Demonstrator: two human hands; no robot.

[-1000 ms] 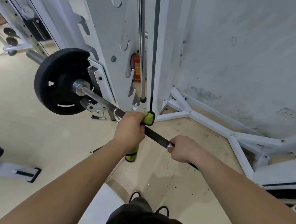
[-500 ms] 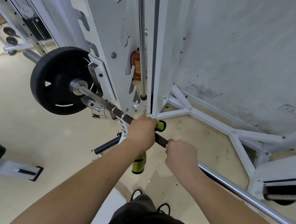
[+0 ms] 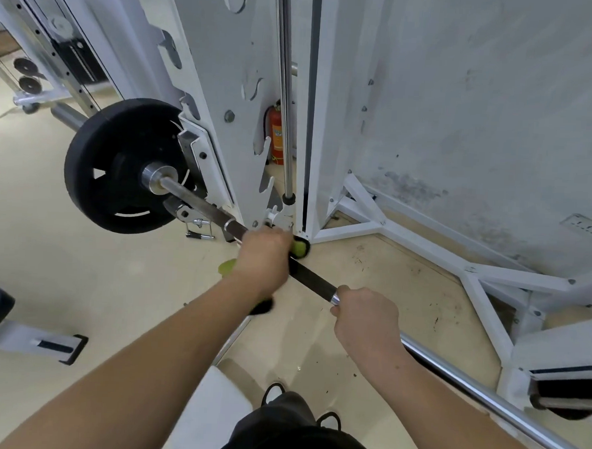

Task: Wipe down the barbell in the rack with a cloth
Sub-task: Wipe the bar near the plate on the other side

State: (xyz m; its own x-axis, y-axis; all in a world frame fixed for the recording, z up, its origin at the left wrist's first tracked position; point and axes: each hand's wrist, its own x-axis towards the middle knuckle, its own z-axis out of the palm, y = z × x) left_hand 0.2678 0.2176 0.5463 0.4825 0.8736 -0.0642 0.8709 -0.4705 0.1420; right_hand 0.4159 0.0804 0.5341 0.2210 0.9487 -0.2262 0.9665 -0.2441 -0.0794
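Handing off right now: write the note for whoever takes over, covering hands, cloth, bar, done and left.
Left hand grips the green-and-black cloth on the barbell, beside the rack upright.
Right hand grips the bare bar just beside it.
Black weight plate sits on the far end.
Done: cannot tell how much is wiped.
Left: run the cloth along the rest of the shaft.

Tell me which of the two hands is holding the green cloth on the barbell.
The left hand, nearer the black weight plate: the green cloth shows around its grip on the barbell. The right hand grips the bare bar.
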